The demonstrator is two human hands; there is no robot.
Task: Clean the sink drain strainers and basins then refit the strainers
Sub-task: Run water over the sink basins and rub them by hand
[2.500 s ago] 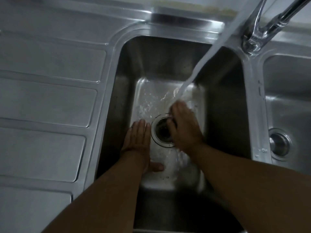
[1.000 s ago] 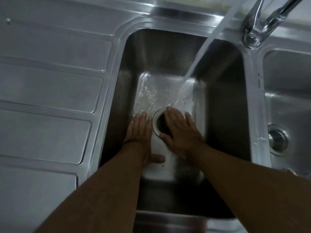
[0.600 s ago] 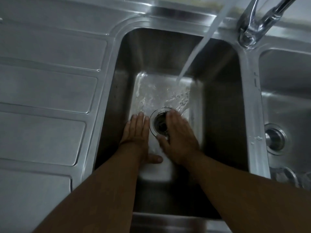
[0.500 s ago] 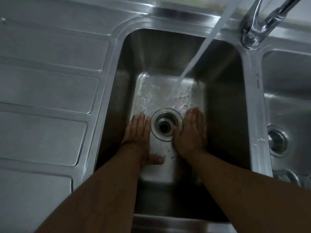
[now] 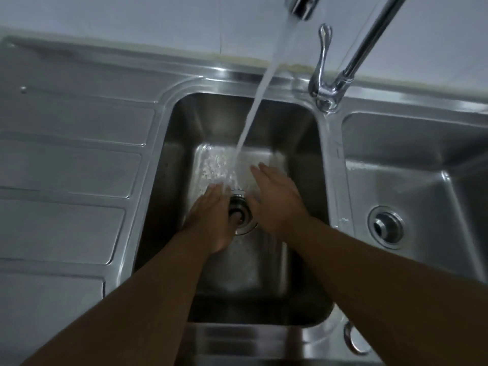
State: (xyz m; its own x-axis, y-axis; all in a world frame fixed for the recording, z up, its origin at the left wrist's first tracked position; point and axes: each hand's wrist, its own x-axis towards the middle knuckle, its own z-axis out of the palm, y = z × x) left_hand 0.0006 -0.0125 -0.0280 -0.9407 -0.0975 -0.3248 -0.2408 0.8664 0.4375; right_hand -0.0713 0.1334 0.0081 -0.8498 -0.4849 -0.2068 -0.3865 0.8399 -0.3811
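Seen from above, a person's two bare forearms reach into the deep left basin (image 5: 184,143) of a stainless steel double sink. The left hand (image 5: 211,220) lies flat, fingers straight and holding nothing, over the left edge of the round metal drain (image 5: 245,213) in the basin floor. Its fingertips sit under a stream of water (image 5: 260,101) pouring from a chrome swivel tap (image 5: 327,97) at the far rim between the basins. The right hand (image 5: 277,200), fingers straight and empty, is just right of the drain; it is blurred, so contact with the floor is unclear. Whether a strainer sits in this drain cannot be told. The right basin (image 5: 427,180) has its own round drain fitting (image 5: 386,227). A ribbed steel draining board (image 5: 66,167) lies left.
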